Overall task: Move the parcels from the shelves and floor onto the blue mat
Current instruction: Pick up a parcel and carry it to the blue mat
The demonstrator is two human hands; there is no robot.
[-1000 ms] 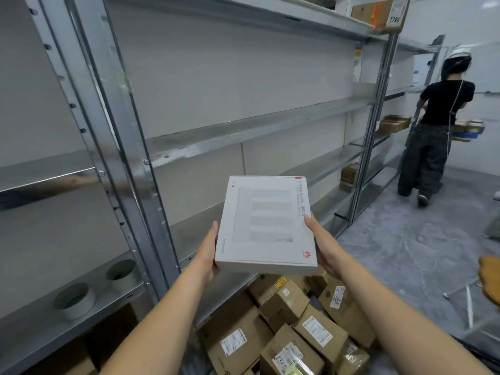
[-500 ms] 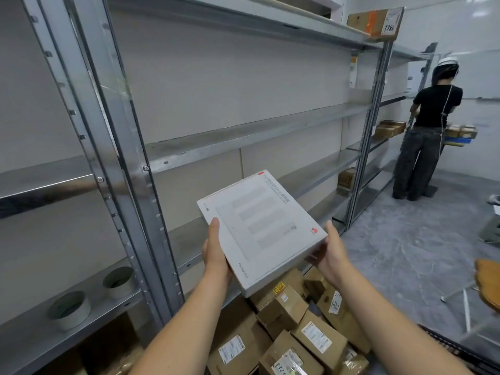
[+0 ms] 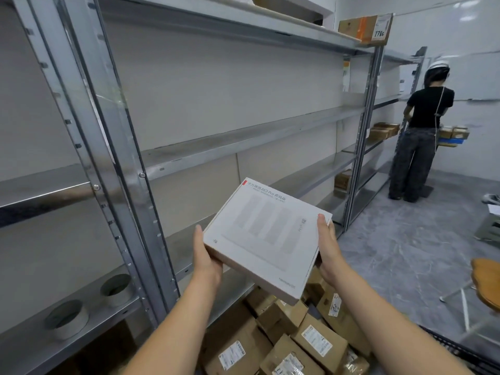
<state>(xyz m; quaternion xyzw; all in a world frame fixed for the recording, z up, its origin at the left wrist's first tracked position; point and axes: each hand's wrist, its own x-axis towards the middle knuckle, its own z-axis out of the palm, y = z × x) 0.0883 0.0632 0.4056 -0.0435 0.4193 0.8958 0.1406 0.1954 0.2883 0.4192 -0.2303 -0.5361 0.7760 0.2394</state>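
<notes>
I hold a flat white box [image 3: 266, 236] with a red corner mark in front of the metal shelving [image 3: 243, 142]. It is tilted, its near corner pointing down. My left hand [image 3: 205, 259] grips its left edge, thumb up along the side. My right hand [image 3: 328, 249] grips the right edge, thumb on top. Below the box, several brown cardboard parcels [image 3: 286, 339] with white labels lie piled on the floor. No blue mat is in view.
Two rolls of tape [image 3: 67, 318] sit on the low left shelf. A cardboard box [image 3: 364, 28] tops the rack. A person in black [image 3: 422, 142] stands at the far shelves by more parcels [image 3: 384, 129]. A black grid edge [image 3: 460, 350] lies at bottom right.
The white box has rotated clockwise and tilted, its near corner dropping. Both hands kept hold and shifted with it. The far person turned toward the shelves.
</notes>
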